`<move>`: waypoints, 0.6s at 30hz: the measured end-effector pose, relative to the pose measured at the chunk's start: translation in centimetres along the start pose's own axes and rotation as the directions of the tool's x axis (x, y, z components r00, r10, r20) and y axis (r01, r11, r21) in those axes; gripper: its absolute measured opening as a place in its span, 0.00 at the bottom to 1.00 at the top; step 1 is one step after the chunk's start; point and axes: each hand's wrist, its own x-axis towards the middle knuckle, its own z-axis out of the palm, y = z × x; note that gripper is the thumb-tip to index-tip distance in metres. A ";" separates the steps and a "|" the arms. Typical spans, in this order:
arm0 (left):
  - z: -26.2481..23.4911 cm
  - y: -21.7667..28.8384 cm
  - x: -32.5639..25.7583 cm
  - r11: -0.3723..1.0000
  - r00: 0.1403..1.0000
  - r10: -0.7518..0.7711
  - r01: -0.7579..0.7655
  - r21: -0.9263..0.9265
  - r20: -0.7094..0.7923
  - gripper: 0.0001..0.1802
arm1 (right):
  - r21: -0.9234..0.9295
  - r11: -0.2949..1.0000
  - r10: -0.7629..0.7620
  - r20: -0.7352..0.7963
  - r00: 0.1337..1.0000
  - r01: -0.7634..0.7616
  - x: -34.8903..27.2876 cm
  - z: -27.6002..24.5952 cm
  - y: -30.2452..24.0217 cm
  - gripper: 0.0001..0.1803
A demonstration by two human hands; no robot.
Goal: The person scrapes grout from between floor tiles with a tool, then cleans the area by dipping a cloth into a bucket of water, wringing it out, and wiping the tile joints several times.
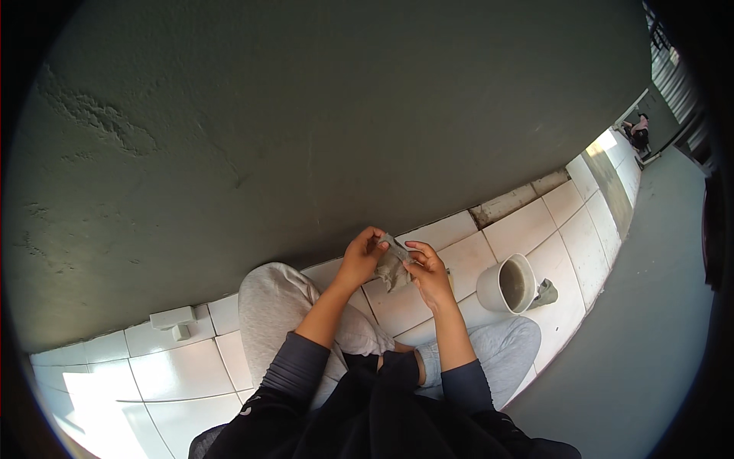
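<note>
A limp, crumpled grey-beige rag [392, 273] hangs between my two hands, above the tiled floor and in front of my crossed legs. My left hand [362, 258] pinches its upper left corner between thumb and fingers. On the other edge, the thumb and fingers of my right hand [429, 277] close on the rag, with the index finger held a little off it. To the right of that hand stands a white tub [491, 289] with murky grey-brown liquid inside. Against the tub's right side lies another crumpled grey piece of cloth [546, 293].
A dark grey wall [367, 130] rises in front of me, its paint rough and peeling at the left. White tiles [183, 375] cover the floor. A white box [173, 317] sits by the wall at left, a small white block [181, 333] beside it. Another grey wall [650, 306] bounds the right.
</note>
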 end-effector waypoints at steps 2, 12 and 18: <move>0.1 0.1 -0.1 0.999 0.999 0.027 -0.026 -0.038 0.021 0.04 | 0.291 0.941 0.158 0.072 0.985 -0.172 -0.2 -0.3 0.3 0.16; 0.0 0.5 -0.2 0.993 0.999 0.032 -0.032 0.118 0.001 0.07 | 0.531 0.799 0.302 0.050 0.952 -0.281 -0.4 -0.4 1.4 0.11; -1.9 1.7 -0.6 0.902 0.997 0.074 -0.062 0.427 -0.012 0.14 | 0.474 0.860 0.221 -0.012 0.975 -0.189 0.3 -1.8 2.7 0.06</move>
